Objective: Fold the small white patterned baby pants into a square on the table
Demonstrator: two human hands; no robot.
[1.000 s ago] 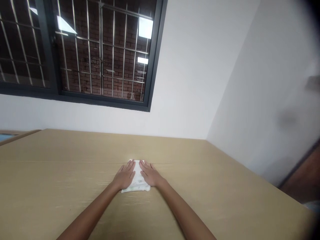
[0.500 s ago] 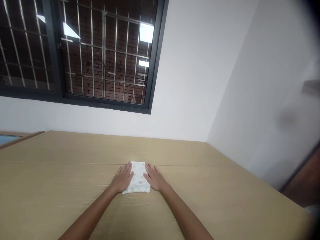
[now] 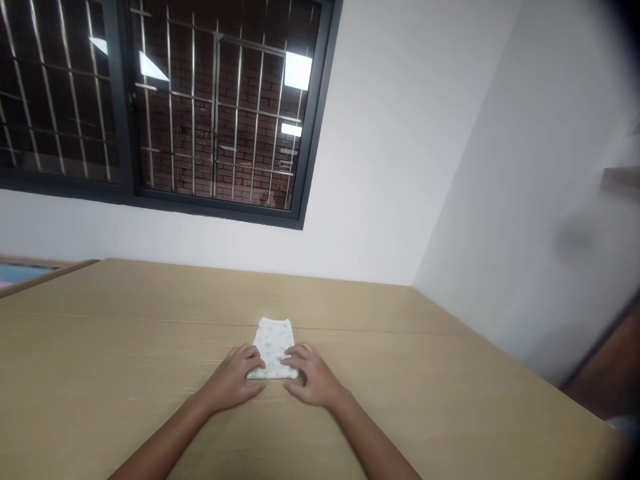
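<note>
A small folded white cloth (image 3: 274, 339) with a faint green and grey print lies flat near the middle of the table. At its near left corner is my left hand (image 3: 234, 379), fingertips resting on the fabric and thumb held apart just below the near edge. My right hand (image 3: 316, 377) mirrors this at the near right corner, its fingers on the cloth and its thumb apart on the table side. Both hands are open. The cloth's near corners are partly covered by the fingers.
The wide tan table (image 3: 150, 360) has a seam running across it behind the hands. A white wall (image 3: 390, 167) and a dark-framed window (image 3: 303, 167) with metal bars rise behind it. At the left edge, a blue surface (image 3: 23, 272) shows beyond the table.
Both hands have slid from the cloth's sides toward its near corners, flat palms becoming curved with thumbs apart. The far part of the cloth is now uncovered. The view has shifted slightly.
</note>
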